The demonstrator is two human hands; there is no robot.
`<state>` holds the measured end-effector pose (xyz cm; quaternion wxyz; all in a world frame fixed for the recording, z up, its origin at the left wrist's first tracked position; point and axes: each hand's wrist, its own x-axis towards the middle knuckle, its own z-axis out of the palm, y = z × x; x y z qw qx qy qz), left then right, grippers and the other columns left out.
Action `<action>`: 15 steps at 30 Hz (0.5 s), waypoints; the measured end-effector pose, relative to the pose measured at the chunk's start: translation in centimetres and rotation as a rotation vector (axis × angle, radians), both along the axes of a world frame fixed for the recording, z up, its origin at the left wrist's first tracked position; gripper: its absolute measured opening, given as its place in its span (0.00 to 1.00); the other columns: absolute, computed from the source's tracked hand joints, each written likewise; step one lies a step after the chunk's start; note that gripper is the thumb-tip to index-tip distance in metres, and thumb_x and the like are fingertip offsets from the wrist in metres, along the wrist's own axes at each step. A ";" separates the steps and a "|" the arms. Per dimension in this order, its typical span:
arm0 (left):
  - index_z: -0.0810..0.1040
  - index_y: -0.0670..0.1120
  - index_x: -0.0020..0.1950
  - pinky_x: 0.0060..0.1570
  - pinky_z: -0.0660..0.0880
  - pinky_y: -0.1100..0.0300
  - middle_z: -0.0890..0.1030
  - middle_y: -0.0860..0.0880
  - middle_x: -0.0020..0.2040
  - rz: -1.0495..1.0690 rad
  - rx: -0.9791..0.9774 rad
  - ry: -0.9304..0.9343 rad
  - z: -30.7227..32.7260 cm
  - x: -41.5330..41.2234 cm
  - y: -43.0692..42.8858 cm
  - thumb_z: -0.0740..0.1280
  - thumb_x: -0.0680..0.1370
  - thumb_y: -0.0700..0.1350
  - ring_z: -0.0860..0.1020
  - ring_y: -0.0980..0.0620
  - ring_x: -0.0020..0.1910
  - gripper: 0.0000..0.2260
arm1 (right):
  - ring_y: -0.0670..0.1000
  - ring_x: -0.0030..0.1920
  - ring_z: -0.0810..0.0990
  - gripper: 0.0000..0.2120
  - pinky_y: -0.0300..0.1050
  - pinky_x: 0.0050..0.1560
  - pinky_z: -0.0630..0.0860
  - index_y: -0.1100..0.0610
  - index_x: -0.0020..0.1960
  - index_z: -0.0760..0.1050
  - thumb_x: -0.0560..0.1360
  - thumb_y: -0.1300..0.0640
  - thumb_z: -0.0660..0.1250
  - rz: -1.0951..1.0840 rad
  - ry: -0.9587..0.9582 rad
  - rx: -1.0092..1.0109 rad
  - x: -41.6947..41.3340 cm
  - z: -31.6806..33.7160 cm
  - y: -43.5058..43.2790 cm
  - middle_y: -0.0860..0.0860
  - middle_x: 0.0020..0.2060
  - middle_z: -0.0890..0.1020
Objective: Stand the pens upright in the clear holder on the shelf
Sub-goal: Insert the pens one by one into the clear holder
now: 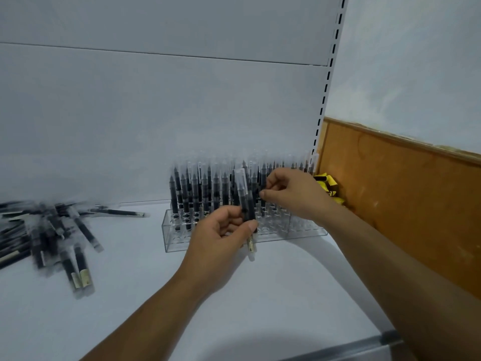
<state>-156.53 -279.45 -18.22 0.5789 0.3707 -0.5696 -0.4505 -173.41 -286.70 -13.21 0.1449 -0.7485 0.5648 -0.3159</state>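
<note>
A clear acrylic holder (pixel 179 243) stands on the white shelf against the back panel, with several black pens (pixel 194 194) upright in it. My left hand (pixel 221 238) grips a black pen with a clear cap (pixel 246 201) nearly upright, just in front of the holder's middle. My right hand (pixel 291 194) reaches into the standing pens at the holder's right part, fingers curled and pinching among them; which pen it holds is blurred. A heap of loose black pens (pixel 52 230) lies on the shelf at the left.
The shelf's slotted upright (pixel 328 74) rises at the right, beside a brown wooden panel (pixel 403 191). A yellow and black object (pixel 328 186) sits in the corner behind my right hand. The shelf's metal front edge (pixel 364 346) runs at the bottom right.
</note>
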 end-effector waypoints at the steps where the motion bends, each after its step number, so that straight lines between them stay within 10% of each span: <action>1: 0.80 0.45 0.45 0.36 0.75 0.69 0.81 0.46 0.40 0.000 0.001 -0.006 0.0 0.0 0.0 0.70 0.74 0.35 0.78 0.56 0.36 0.06 | 0.46 0.40 0.78 0.07 0.44 0.44 0.76 0.49 0.42 0.75 0.74 0.51 0.72 -0.015 0.024 -0.021 0.0 0.0 0.0 0.46 0.38 0.80; 15: 0.80 0.46 0.46 0.36 0.74 0.71 0.80 0.44 0.41 -0.012 0.019 -0.034 0.0 0.0 0.2 0.70 0.74 0.35 0.76 0.57 0.36 0.07 | 0.44 0.37 0.76 0.10 0.44 0.40 0.74 0.50 0.45 0.80 0.75 0.44 0.69 -0.089 0.178 -0.065 -0.7 -0.2 1.4 0.44 0.36 0.79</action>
